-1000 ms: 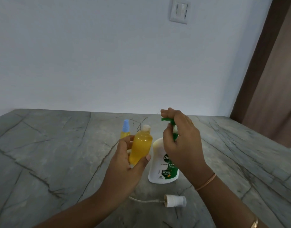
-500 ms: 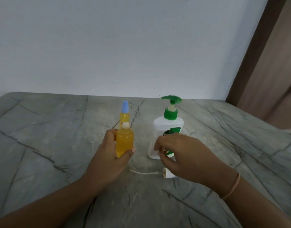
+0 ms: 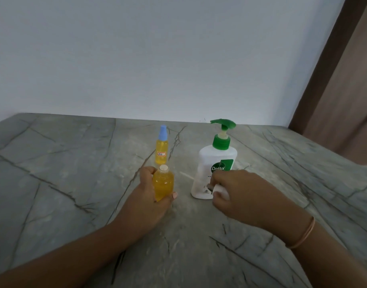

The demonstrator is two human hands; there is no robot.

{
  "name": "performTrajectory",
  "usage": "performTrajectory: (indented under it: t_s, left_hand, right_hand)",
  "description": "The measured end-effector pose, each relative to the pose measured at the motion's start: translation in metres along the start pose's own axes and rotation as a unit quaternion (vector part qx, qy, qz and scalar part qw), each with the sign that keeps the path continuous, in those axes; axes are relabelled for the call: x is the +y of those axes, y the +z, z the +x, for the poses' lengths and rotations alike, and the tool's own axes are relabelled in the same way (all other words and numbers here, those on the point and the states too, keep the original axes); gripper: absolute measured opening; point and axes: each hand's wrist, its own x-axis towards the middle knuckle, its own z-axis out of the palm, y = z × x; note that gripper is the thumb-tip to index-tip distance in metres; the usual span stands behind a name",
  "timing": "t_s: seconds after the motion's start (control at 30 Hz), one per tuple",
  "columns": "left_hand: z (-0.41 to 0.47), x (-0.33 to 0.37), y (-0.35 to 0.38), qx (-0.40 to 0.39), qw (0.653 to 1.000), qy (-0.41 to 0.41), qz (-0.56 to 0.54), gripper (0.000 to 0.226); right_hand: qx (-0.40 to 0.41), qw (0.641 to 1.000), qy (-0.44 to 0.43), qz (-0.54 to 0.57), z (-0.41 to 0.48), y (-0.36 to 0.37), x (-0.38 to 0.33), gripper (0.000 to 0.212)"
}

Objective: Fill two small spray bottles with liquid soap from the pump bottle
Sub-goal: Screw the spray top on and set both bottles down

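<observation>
Grey stone countertop (image 3: 74, 183) holds the Dettol pump bottle (image 3: 216, 159) and blue-capped spray bottle (image 3: 162, 150); left hand (image 3: 145, 196) grips the full open bottle (image 3: 163, 183) upright, seemingly for the white spray cap (image 3: 221, 189) the right hand (image 3: 247, 194) pinches.

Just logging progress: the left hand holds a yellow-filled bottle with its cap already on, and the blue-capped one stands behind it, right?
Not quite. The head view shows the bottle in the left hand with its neck open, no cap on. The blue-capped bottle does stand behind it.
</observation>
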Motion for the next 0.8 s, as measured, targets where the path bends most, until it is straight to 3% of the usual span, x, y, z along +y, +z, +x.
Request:
performTrajectory:
  t_s: [0.2, 0.53, 0.67, 0.8]
  left_hand:
    - [-0.001, 0.003, 0.000, -0.001, 0.999, 0.008, 0.039, 0.056]
    - [-0.002, 0.003, -0.002, 0.011, 0.999, 0.014, 0.037, 0.060]
    - [-0.001, 0.002, -0.001, 0.023, 0.999, 0.021, 0.006, 0.055]
    - [-0.003, 0.005, -0.002, 0.039, 0.999, 0.021, 0.012, 0.055]
  right_hand:
    - [0.072, 0.994, -0.009, 0.086, 0.007, -0.028, -0.019, 0.021]
    - [0.039, 0.996, -0.014, 0.074, 0.010, -0.045, -0.030, 0.020]
    - [0.012, 0.996, -0.064, 0.055, 0.022, -0.057, -0.037, 0.023]
    - [0.044, 0.990, -0.101, 0.090, 0.043, -0.072, -0.050, 0.018]
